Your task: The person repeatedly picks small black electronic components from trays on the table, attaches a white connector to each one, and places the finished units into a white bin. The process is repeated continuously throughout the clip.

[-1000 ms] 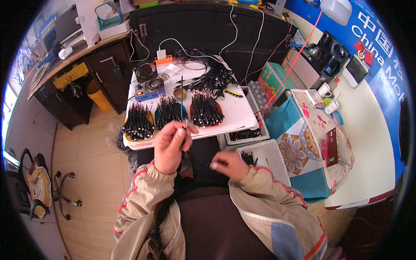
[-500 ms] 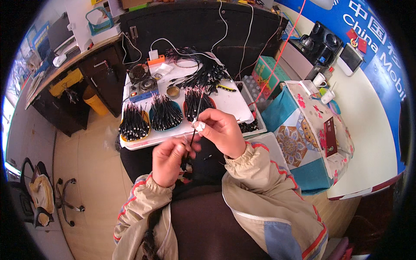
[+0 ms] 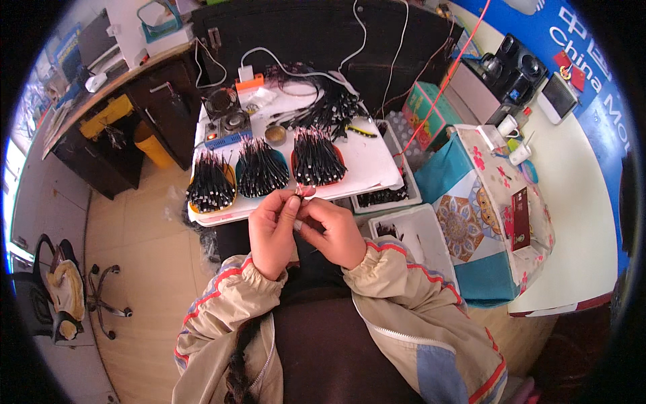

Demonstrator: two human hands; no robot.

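Just in front of the table's near edge, my left hand (image 3: 270, 229) and my right hand (image 3: 334, 234) meet, with fingertips pinched together. Between them is a thin black cable (image 3: 300, 196), mostly covered by the fingers; a bit of its reddish end shows above the thumbs. Three bundles of similar black cables with pale plugs stand just beyond: the left bundle (image 3: 211, 182) in a yellow tray, the middle bundle (image 3: 261, 170) in a teal tray, and the right bundle (image 3: 317, 158) in a red-orange tray, nearest my fingertips.
Behind the trays are a blue heating device (image 3: 229, 135) with a lit red light, a small round tin (image 3: 275, 135), a heap of black cables (image 3: 330, 108) and a yellow-and-black tool (image 3: 362, 131). White bins (image 3: 431, 232) stand right of the table. A red cord (image 3: 447, 81) hangs nearby.
Both hands have come closer together, the left rising and the right lowering. The cable, earlier stretched between them, is now mostly hidden in the fingers. The view has shifted slightly.
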